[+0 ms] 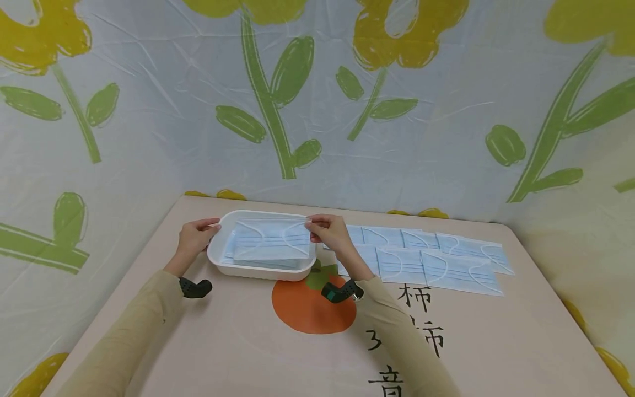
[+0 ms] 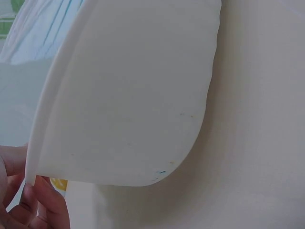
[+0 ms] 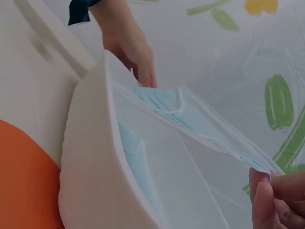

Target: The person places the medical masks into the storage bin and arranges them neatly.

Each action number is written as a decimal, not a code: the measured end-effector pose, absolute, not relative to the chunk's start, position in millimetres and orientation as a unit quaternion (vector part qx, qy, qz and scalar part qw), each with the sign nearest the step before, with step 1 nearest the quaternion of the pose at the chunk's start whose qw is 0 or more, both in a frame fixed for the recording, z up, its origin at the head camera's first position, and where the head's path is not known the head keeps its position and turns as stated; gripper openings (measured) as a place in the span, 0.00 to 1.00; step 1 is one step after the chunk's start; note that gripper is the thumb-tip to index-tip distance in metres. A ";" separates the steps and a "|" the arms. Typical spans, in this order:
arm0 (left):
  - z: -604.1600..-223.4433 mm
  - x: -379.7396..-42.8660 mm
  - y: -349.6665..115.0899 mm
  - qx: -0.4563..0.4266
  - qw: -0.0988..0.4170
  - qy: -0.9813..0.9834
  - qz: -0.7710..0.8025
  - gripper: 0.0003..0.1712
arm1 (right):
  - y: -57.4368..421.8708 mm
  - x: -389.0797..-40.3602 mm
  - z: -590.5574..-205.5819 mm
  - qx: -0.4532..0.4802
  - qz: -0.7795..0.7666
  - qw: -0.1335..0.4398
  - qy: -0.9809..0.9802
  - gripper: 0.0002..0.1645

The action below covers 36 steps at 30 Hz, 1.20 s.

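Note:
A white plastic tray point(image 1: 260, 272) stands at the back left of the table. My left hand point(image 1: 193, 240) pinches its left rim, thumb and fingers on either side of the edge, as the left wrist view shows on the tray wall point(image 2: 124, 105). With thumb and fingertips my right hand point(image 1: 333, 234) pinches the right end of a light blue face mask point(image 1: 273, 240). That mask point(image 3: 209, 126) slants across the tray's opening, its held end raised in the right wrist view. Another mask point(image 3: 136, 164) lies beneath it inside the tray.
To the right of the tray, several blue masks point(image 1: 402, 264) lie in two overlapping rows with white ear loops. The pink tabletop point(image 1: 223, 331) bears an orange fruit print point(image 1: 302, 309) and black characters point(image 1: 416, 298). A flower-patterned curtain point(image 1: 337, 160) hangs behind the table.

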<state>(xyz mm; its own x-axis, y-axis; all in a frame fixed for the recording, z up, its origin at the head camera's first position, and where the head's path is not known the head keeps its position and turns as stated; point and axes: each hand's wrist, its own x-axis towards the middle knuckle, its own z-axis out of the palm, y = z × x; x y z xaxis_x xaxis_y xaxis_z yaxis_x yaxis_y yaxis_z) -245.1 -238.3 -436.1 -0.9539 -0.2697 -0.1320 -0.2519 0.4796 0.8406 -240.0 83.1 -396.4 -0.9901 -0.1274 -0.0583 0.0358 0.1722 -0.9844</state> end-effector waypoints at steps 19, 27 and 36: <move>-434.6 -246.0 -237.8 0.160 0.007 -0.860 -0.484 0.23 | 53.6 -247.1 -404.5 -0.038 -0.651 0.067 0.755 0.15; -435.8 -247.4 -237.5 0.165 0.007 -0.858 -0.487 0.23 | 48.3 -251.8 -410.8 -0.039 -0.644 0.070 0.761 0.14; -437.0 -247.4 -237.4 0.168 0.008 -0.857 -0.487 0.22 | 46.3 -252.9 -413.1 -0.033 -0.626 0.077 0.775 0.14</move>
<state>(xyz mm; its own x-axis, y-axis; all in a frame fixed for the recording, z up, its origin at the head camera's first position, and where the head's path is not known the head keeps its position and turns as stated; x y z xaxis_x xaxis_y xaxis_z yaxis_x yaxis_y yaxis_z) -247.4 -237.4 -437.0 -0.9435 -0.2955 -0.1501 -0.2801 0.4688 0.8377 -252.9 46.3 -413.1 -0.9859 -0.1481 -0.0779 0.0451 0.2134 -0.9759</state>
